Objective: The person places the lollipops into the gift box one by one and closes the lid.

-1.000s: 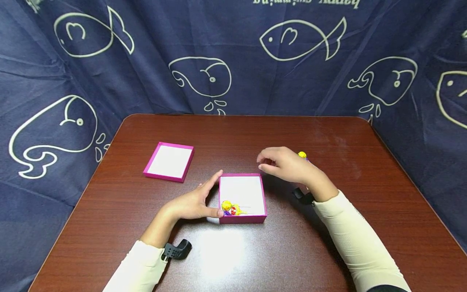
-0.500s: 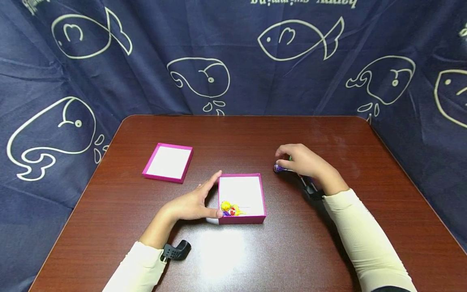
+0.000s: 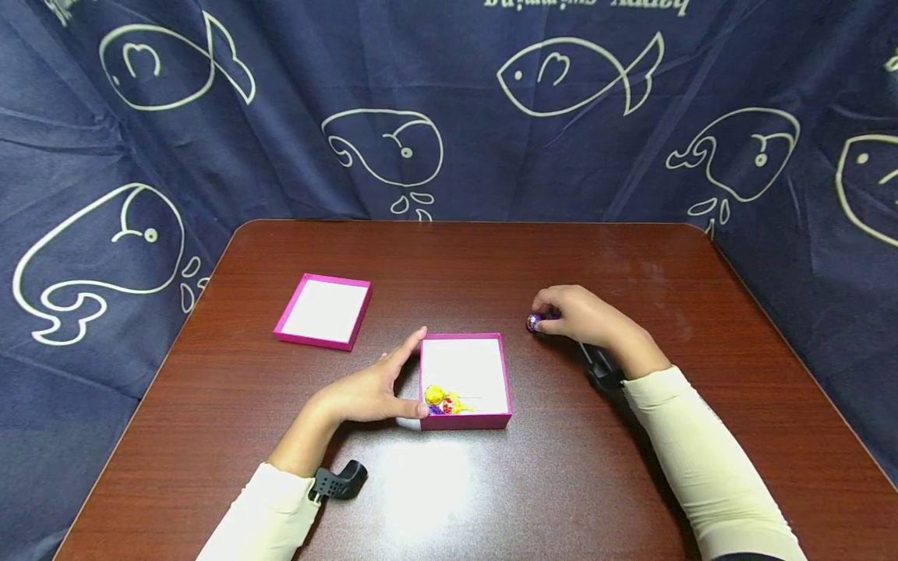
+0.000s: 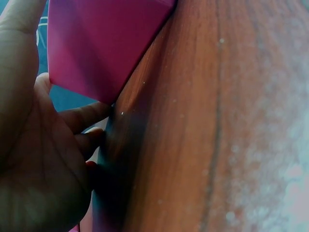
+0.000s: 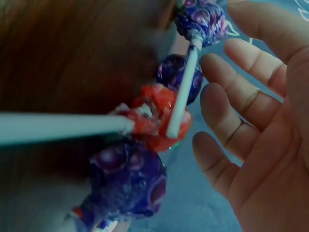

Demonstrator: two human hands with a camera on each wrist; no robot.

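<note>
My left hand [image 3: 368, 392] is spread along the left side of a pink box [image 3: 466, 421] with a white inside, thumb at the front corner and a finger at the back corner. Inside the box, several wrapped lollipops [image 3: 435, 395], yellow, red and purple, lie near the front left. To the right, my right hand [image 3: 578, 315] reaches low over the table, its thumb and fingers about a purple lollipop [image 3: 533, 322]. In the right wrist view, the fingertips are right beside a purple lollipop [image 5: 200, 21] with a white stick; a red lollipop [image 5: 161, 113] and more purple ones lie close by.
A shallow pink lid [image 3: 326, 311], white inside, lies on the brown wooden table [image 3: 449, 265] behind and left of the box. A dark blue cloth [image 3: 463, 171] with fish and whale drawings hangs behind the table.
My right hand has moved right, away from beside the box to the lollipops, and its fingers have come down around the purple one. The left hand has stayed at the box.
</note>
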